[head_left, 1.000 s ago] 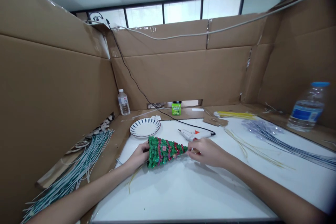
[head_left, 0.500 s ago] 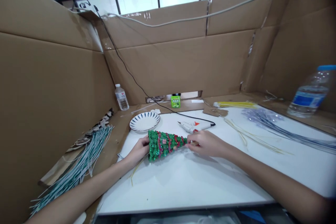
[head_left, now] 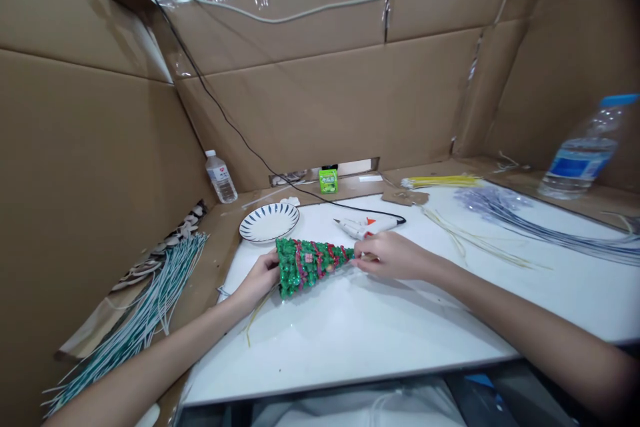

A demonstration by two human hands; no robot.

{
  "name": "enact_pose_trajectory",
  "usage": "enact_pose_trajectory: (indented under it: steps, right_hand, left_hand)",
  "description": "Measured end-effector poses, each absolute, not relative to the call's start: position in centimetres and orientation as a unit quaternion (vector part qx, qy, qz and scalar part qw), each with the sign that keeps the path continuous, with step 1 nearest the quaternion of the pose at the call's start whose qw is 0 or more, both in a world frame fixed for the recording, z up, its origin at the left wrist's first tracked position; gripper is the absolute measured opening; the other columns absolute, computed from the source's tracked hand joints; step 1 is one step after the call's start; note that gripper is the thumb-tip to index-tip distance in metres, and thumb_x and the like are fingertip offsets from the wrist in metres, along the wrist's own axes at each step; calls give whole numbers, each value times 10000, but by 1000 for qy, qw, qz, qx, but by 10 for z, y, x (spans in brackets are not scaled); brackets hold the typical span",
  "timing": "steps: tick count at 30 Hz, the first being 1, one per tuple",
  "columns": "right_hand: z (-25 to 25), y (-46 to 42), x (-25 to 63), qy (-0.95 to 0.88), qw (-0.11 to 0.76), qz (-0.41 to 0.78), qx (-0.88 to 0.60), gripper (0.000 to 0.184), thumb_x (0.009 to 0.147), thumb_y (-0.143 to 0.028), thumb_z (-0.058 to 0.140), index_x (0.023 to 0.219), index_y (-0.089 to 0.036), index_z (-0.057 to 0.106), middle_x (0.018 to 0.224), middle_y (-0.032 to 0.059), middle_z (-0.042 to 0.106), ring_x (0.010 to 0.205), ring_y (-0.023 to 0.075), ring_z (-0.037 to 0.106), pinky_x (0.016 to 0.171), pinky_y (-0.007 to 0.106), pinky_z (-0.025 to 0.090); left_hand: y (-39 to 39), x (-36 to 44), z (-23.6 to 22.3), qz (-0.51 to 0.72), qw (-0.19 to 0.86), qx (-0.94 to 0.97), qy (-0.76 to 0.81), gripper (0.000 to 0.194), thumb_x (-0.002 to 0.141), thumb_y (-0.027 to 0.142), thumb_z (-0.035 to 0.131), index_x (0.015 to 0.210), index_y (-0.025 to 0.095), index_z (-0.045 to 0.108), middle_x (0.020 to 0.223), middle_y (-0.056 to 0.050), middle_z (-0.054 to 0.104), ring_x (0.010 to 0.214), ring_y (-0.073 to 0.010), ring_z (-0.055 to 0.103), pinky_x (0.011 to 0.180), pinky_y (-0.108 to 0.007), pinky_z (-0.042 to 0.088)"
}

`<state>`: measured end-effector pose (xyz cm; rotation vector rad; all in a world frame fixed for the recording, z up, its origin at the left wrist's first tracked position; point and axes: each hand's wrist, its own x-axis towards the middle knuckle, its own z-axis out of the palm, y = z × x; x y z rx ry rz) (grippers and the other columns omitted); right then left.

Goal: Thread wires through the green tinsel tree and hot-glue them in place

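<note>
A small green beaded Christmas tree (head_left: 313, 265) with red garland and a pink ornament lies on its side, its tip pointing right. My left hand (head_left: 261, 280) grips its wide base, the fingertips partly hidden behind it. At the tip, my right hand (head_left: 387, 256) is closed in a pinch, with a small tan piece showing between the fingers; I cannot make out what that piece is. A thin yellowish strand (head_left: 255, 317) hangs from the base by my left hand. Just beyond my right hand lies a white glue gun (head_left: 373, 225) with a black cord.
A blue-striped plate (head_left: 270, 223) sits behind the tree. Bundles of teal-white wires (head_left: 150, 313), yellow stems (head_left: 443, 181) and dark blue wires (head_left: 550, 230) flank the white board (head_left: 375, 333). Bottles (head_left: 221, 178) (head_left: 580, 160) stand at both sides; cardboard walls (head_left: 320, 93) enclose the space.
The camera view has tilted down and shifted slightly, so everything sits a little higher and further left. Both hands keep their hold at the tree's base and tip.
</note>
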<state>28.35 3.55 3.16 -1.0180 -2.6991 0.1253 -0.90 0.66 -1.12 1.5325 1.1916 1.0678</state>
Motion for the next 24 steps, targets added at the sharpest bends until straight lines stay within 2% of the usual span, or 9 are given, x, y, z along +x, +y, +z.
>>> enact_pose_trajectory:
  steps: [13, 16, 19, 21, 24]
  right_hand:
    - [26, 38, 284, -925, 144, 11, -351, 259, 862, -354, 421, 791, -185, 605, 658, 18, 606, 565, 96, 485, 545, 209, 230]
    - [25, 38, 285, -925, 152, 7, -349, 243, 853, -351, 441, 809, -184, 612, 665, 15, 615, 579, 97, 506, 548, 209, 244]
    - [26, 39, 286, -924, 157, -4, -349, 241, 851, -350, 445, 803, -183, 611, 691, 16, 629, 593, 99, 524, 553, 211, 257]
    - [27, 39, 287, -921, 159, -9, -355, 241, 850, -356, 445, 805, -189, 612, 689, 7, 632, 589, 96, 526, 552, 211, 261]
    - [29, 38, 288, -919, 157, -15, -363, 244, 846, -371, 446, 796, -200, 613, 666, -7, 623, 587, 94, 528, 548, 209, 260]
  left_hand:
    - [5, -8, -8, 427, 400, 654, 479, 109, 685, 236, 654, 713, 146, 708, 841, -51, 696, 897, -231, 602, 842, -341, 459]
    - [2, -6, -1, 429, 343, 690, 471, 99, 678, 219, 668, 735, 155, 718, 1027, -76, 659, 1049, -254, 547, 892, -338, 444]
    - [-3, -6, 8, 449, 315, 690, 472, 156, 696, 239, 643, 806, 162, 721, 1263, -93, 524, 1168, -263, 470, 947, -346, 424]
    - [-5, -8, 11, 458, 311, 685, 474, 188, 725, 243, 599, 850, 168, 717, 1332, -89, 453, 1212, -263, 440, 974, -355, 411]
    - [-4, -14, 12, 501, 293, 688, 436, 211, 738, 243, 542, 838, 180, 717, 1332, -72, 452, 1246, -283, 407, 1047, -410, 340]
